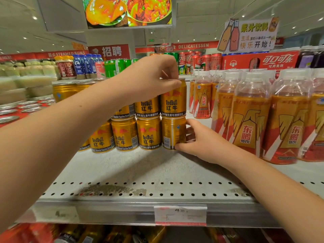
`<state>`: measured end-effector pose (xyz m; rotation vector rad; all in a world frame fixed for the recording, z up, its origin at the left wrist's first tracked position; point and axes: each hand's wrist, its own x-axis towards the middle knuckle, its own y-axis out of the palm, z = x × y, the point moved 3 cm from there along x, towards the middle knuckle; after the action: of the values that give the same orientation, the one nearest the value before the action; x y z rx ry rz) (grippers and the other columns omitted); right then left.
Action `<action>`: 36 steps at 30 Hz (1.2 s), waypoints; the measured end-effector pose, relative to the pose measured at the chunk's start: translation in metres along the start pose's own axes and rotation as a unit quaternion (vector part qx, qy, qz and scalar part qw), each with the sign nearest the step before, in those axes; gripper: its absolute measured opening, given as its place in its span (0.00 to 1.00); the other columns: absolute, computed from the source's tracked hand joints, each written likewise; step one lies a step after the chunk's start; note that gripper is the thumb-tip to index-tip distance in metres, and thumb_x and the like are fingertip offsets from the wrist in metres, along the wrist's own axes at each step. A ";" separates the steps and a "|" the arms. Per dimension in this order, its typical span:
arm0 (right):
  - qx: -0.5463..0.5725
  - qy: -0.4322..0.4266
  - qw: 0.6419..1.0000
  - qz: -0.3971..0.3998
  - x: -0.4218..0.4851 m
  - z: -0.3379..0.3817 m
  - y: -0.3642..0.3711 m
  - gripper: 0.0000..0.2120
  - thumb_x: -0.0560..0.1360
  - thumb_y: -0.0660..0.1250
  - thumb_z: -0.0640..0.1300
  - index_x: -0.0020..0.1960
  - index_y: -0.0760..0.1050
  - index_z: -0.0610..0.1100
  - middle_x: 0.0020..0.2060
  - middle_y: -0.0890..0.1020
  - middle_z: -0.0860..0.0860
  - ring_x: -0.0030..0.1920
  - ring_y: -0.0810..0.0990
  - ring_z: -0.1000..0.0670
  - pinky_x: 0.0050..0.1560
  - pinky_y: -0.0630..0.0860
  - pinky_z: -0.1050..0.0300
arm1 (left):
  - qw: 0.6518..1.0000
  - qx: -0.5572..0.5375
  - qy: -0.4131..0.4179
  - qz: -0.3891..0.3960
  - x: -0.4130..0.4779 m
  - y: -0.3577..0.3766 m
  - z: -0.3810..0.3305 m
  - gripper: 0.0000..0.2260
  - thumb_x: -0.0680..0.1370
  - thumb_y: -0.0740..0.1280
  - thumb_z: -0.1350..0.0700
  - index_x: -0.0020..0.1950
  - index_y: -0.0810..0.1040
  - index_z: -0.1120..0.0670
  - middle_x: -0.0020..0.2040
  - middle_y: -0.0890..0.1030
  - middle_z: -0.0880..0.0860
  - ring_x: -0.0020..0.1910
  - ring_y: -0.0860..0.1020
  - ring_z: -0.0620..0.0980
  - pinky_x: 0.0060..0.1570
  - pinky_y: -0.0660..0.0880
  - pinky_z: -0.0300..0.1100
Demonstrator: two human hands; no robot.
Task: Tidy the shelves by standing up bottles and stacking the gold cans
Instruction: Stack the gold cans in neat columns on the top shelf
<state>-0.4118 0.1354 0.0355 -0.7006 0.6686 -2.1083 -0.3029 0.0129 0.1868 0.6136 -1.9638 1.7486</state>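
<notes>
Under your left forearm the gold cans [124,134] stand two tiers high on the shelf [140,172]. The upper tier sits squarely on the lower, as far as your arm lets you see. More back cans [64,90] sit beyond your left wrist, and you cannot tell from here whether those are stacked.

Your left hand [150,76] is curled over the top can [173,102], with thumb and fingertips pinching the edge of its lid. That can closes the right end of the upper tier and rests on the bottom can [172,134], directly below your left fingers. Your right hand [198,142] wraps the bottom can from its right side, thumb low at the front and fingers curled round the back. This can faces barcode-forward, while its neighbours show their logos.

To the right of your right hand, the bottles [250,116] all stand upright. None lies on its side in view.

The stacking here looks nearly finished, since the end column is in place and seems only to need squaring. What is left is probably to release both cans, perhaps turn the bottom can label-forward, and check the cans your arm hides. The bottles on this shelf appear to need nothing.
</notes>
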 end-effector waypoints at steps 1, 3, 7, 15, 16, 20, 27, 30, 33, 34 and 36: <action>-0.002 0.003 1.000 -0.009 0.000 0.000 0.001 0.33 0.71 0.76 0.55 0.71 0.66 0.54 0.55 0.80 0.56 0.51 0.82 0.55 0.55 0.80 0.53 | 1.000 0.000 0.001 -0.003 0.000 0.001 0.001 0.05 0.80 0.68 0.48 0.52 0.78 0.48 0.50 0.80 0.41 0.52 0.80 0.42 0.46 0.75 0.34; -0.009 0.006 0.999 -0.034 0.001 0.000 0.005 0.33 0.71 0.77 0.56 0.70 0.66 0.54 0.50 0.80 0.56 0.47 0.81 0.55 0.48 0.79 0.56 | 1.000 -0.003 0.004 -0.005 -0.001 0.002 0.002 0.04 0.81 0.68 0.49 0.54 0.78 0.48 0.51 0.80 0.41 0.53 0.80 0.41 0.46 0.74 0.32; -0.008 0.028 0.999 -0.033 0.003 -0.002 0.010 0.37 0.67 0.77 0.62 0.70 0.65 0.54 0.52 0.79 0.58 0.47 0.79 0.59 0.39 0.73 0.63 | 1.000 -0.023 0.006 -0.020 -0.005 0.002 0.002 0.05 0.80 0.69 0.49 0.54 0.79 0.48 0.50 0.81 0.42 0.52 0.80 0.40 0.52 0.79 0.38; 0.076 0.053 0.992 0.082 0.011 -0.002 0.001 0.36 0.69 0.79 0.50 0.71 0.64 0.56 0.60 0.76 0.60 0.54 0.77 0.60 0.46 0.72 0.65 | 1.000 -0.030 0.003 -0.008 -0.008 -0.001 -0.001 0.06 0.81 0.69 0.51 0.55 0.80 0.51 0.52 0.82 0.45 0.54 0.81 0.42 0.57 0.80 0.45; 0.068 0.046 0.994 0.067 0.012 -0.002 0.002 0.36 0.68 0.79 0.51 0.70 0.65 0.55 0.60 0.77 0.59 0.54 0.78 0.60 0.48 0.73 0.65 | 1.000 -0.029 0.003 -0.008 -0.008 -0.001 -0.001 0.06 0.81 0.69 0.52 0.55 0.80 0.51 0.53 0.82 0.45 0.54 0.81 0.42 0.57 0.79 0.44; -0.004 0.025 0.999 -0.041 0.006 -0.001 0.009 0.34 0.64 0.80 0.59 0.63 0.67 0.54 0.51 0.79 0.60 0.49 0.78 0.61 0.44 0.74 0.63 | 1.000 -0.017 0.001 -0.024 -0.007 0.000 -0.002 0.06 0.80 0.70 0.50 0.55 0.81 0.49 0.51 0.82 0.42 0.52 0.80 0.38 0.50 0.76 0.31; -0.084 0.029 0.989 -0.117 0.004 0.008 0.016 0.37 0.64 0.77 0.64 0.62 0.64 0.49 0.55 0.78 0.51 0.54 0.79 0.48 0.54 0.80 0.45 | 0.998 0.029 -0.001 -0.048 -0.005 0.010 -0.007 0.07 0.81 0.68 0.49 0.57 0.80 0.48 0.52 0.80 0.44 0.52 0.78 0.43 0.43 0.71 0.31; -0.072 0.043 0.991 -0.100 0.005 0.005 0.014 0.39 0.65 0.77 0.65 0.64 0.62 0.49 0.57 0.76 0.50 0.56 0.78 0.48 0.56 0.79 0.46 | 0.998 0.025 -0.009 -0.061 -0.006 0.014 -0.008 0.06 0.81 0.68 0.49 0.56 0.79 0.48 0.52 0.80 0.44 0.53 0.78 0.44 0.44 0.71 0.32; 0.022 0.065 0.997 -0.040 0.004 -0.001 0.012 0.39 0.68 0.77 0.62 0.68 0.60 0.49 0.56 0.78 0.54 0.51 0.79 0.56 0.46 0.77 0.58 | 0.997 0.028 -0.019 -0.067 -0.007 0.016 -0.009 0.07 0.81 0.67 0.49 0.57 0.79 0.48 0.54 0.80 0.44 0.55 0.78 0.45 0.47 0.73 0.36; 0.028 0.067 0.997 -0.028 0.003 -0.003 0.011 0.38 0.69 0.76 0.59 0.70 0.59 0.50 0.54 0.79 0.56 0.48 0.80 0.59 0.41 0.75 0.62 | 0.997 0.026 -0.019 -0.068 -0.008 0.016 -0.009 0.07 0.82 0.67 0.50 0.58 0.79 0.48 0.54 0.80 0.44 0.55 0.78 0.45 0.47 0.73 0.36; 0.027 0.062 0.997 -0.024 0.002 -0.005 0.009 0.37 0.71 0.76 0.55 0.71 0.59 0.50 0.55 0.81 0.54 0.49 0.82 0.56 0.39 0.75 0.63 | 0.997 0.016 -0.019 -0.071 -0.010 0.016 -0.009 0.07 0.82 0.67 0.50 0.58 0.79 0.49 0.54 0.81 0.44 0.55 0.78 0.44 0.47 0.71 0.32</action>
<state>-0.4115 0.1299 0.0261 -0.5637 0.6666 -2.2190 -0.3040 0.0235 0.1691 0.7834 -1.8722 1.6964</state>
